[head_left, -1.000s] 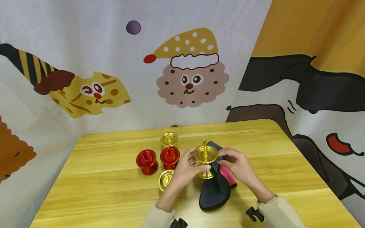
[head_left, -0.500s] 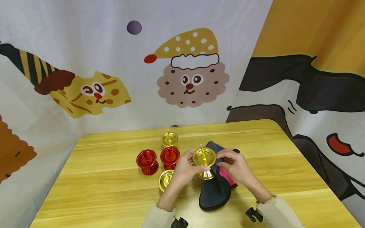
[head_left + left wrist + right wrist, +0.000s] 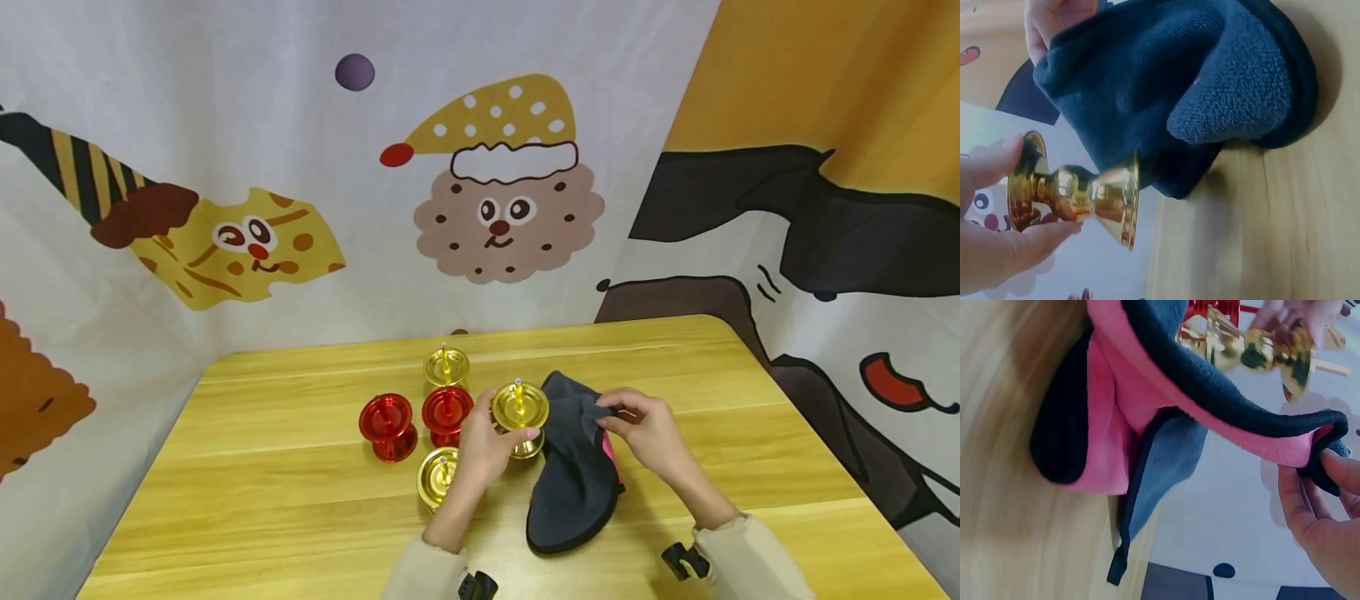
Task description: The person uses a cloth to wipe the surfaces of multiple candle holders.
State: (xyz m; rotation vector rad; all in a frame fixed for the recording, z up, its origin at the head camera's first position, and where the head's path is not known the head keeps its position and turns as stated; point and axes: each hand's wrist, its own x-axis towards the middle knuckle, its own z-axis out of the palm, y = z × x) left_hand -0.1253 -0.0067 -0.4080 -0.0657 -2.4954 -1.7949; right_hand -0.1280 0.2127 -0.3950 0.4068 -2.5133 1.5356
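Note:
A gold candlestick (image 3: 520,408) with a centre spike is held by my left hand (image 3: 483,446), the thumb and fingers around its upper part. The left wrist view shows the flared base of the candlestick (image 3: 1113,197) pointing away from the palm. My right hand (image 3: 651,429) pinches a corner of a dark grey-blue cloth (image 3: 573,492) with black edging. Part of the cloth lies on the table just right of the candlestick, and the pinched corner is raised. In the right wrist view the pink underside of the cloth (image 3: 1107,394) shows, with the fold hanging from my fingers.
Left of my left hand stand two red candlesticks, the outer red candlestick (image 3: 387,425) and the inner red candlestick (image 3: 447,412). A gold candlestick (image 3: 445,367) is behind them; another gold candlestick (image 3: 435,479) is partly behind my left forearm. A printed curtain (image 3: 300,150) hangs behind the wooden table (image 3: 262,483).
My right hand has moved right, drawing the cloth's corner away from the candlestick and spreading the cloth. My left hand has shifted slightly left with the candlestick.

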